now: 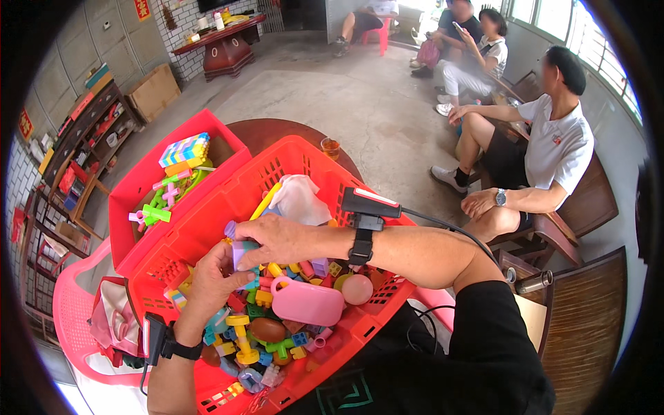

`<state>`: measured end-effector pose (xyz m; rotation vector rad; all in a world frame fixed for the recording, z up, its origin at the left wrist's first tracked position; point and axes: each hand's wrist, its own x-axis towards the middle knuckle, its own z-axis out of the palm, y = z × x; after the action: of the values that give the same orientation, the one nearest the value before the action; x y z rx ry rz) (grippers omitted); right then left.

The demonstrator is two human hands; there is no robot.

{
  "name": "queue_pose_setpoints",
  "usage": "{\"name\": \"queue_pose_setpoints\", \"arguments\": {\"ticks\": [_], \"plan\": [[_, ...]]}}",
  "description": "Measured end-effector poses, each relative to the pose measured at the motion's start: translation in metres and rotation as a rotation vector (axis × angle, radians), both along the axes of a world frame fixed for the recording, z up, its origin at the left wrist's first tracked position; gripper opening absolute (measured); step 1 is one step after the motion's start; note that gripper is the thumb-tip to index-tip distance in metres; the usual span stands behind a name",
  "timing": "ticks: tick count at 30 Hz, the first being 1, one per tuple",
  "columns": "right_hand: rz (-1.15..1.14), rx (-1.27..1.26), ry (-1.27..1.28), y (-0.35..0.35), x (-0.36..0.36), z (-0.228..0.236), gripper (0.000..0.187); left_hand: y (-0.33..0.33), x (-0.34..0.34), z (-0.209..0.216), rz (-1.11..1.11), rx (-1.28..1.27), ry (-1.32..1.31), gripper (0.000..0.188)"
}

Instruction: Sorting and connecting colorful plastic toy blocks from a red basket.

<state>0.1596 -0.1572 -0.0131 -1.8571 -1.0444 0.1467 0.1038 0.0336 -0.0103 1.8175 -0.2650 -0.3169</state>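
Observation:
Over a red plastic basket (285,153) full of small toy bricks, my two hands meet. My right hand (280,238) reaches across from the right, its fingers closed on a purple and teal toy brick (241,253). My left hand (213,280) is curled round the same brick from the other side, thumb below it. A small purple piece (229,229) shows just past the fingertips; whether it is joined to the brick is hidden. Beneath the hands lie a pink case with a handle (308,301), a yellow dumbbell-shaped piece (243,339) and a pink ball (357,289).
Behind the basket stands a red box (123,200) holding a stack of striped bricks (185,150). A pink plastic chair (76,304) is at the left. A glass of amber drink (330,147) stands on a round table (266,128). Several people sit along the right wall.

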Motion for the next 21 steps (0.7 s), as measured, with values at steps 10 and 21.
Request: {"name": "queue_pose_setpoints", "arguments": {"ticks": [10, 21], "plan": [[0.002, -0.082, 0.100, -0.0006, 0.0009, 0.0014, 0.045, 0.0009, 0.0021, -0.0063, -0.020, -0.138, 0.069, 0.031], [-0.006, -0.058, 0.064, -0.0007, 0.0004, 0.0002, 0.052, 0.0021, 0.0017, -0.0064, -0.026, -0.075, 0.051, 0.031]]}}
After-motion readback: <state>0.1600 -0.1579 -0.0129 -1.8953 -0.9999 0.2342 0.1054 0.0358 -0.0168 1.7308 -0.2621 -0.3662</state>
